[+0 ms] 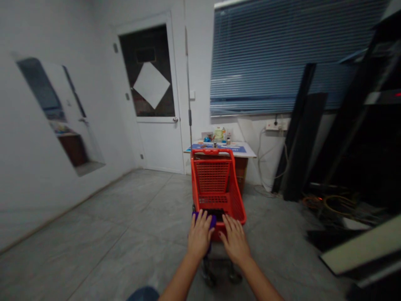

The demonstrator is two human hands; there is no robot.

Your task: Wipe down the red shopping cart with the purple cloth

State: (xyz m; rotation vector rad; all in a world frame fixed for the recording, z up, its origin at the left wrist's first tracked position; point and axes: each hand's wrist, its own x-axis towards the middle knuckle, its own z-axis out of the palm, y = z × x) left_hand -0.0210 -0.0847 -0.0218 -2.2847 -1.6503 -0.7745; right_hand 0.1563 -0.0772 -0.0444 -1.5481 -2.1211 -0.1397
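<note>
Left grip (199,235) is lying with fingers spread over one purple piece (213,221), right grip (235,241) lying likewise over the near edge of one red cart (234,201), lower centre. Grey floor (103,221) is stretching wide at lower left; one white door (161,144) is standing upper left, one tabletop (249,151) beyond the cart.

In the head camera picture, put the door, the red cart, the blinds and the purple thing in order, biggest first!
1. Blinds
2. Door
3. Cart
4. Purple thing, partly hidden by the left hand

That's only how big they look.
</note>
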